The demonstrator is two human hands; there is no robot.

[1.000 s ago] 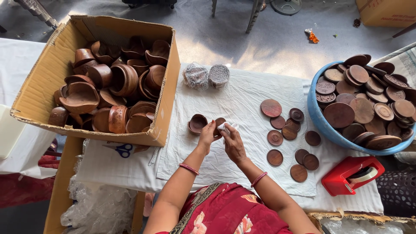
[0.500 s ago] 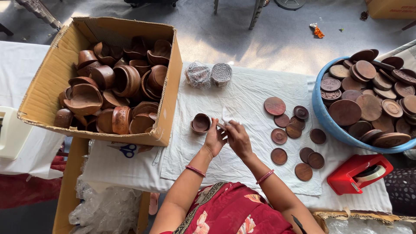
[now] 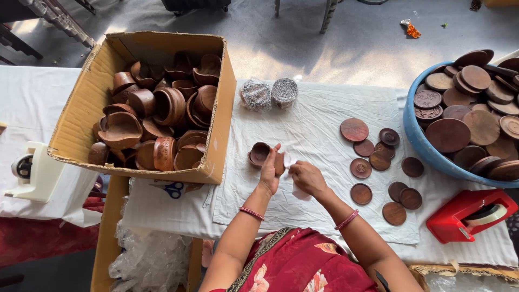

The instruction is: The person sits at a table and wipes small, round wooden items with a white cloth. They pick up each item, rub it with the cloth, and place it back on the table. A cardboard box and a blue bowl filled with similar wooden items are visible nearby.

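A white, wrinkled cloth (image 3: 319, 124) covers the worktable, with grey floor beyond its far edge. Near the middle of the cloth the person's left hand (image 3: 269, 172) is closed around a small brown clay disc (image 3: 279, 163), fingers pointing away from the body; the disc is mostly hidden behind the hand. The right hand (image 3: 306, 177) sits just beside it, fingers curled narrowly on a small piece of white paper or tape (image 3: 288, 160). Which of the two it is cannot be told from this view. The white piece touches the edge of the disc.

Just left of the left hand's fingertips a small clay bowl (image 3: 259, 153) lies on the cloth. To the right, well apart from the hands, loose round clay lids (image 3: 361, 167) are spread flat. Further right, a blue tub (image 3: 419, 141) is heaped with more lids. In front of the tub stands a red tape dispenser (image 3: 467, 215).

On the left, an open cardboard box (image 3: 81, 113) is full of brown clay pots. Blue-handled scissors (image 3: 173, 189) lie beneath its near edge. Two wrapped bundles (image 3: 268, 94) rest at the cloth's far edge, and a white tape dispenser (image 3: 33, 172) stands at the far left.
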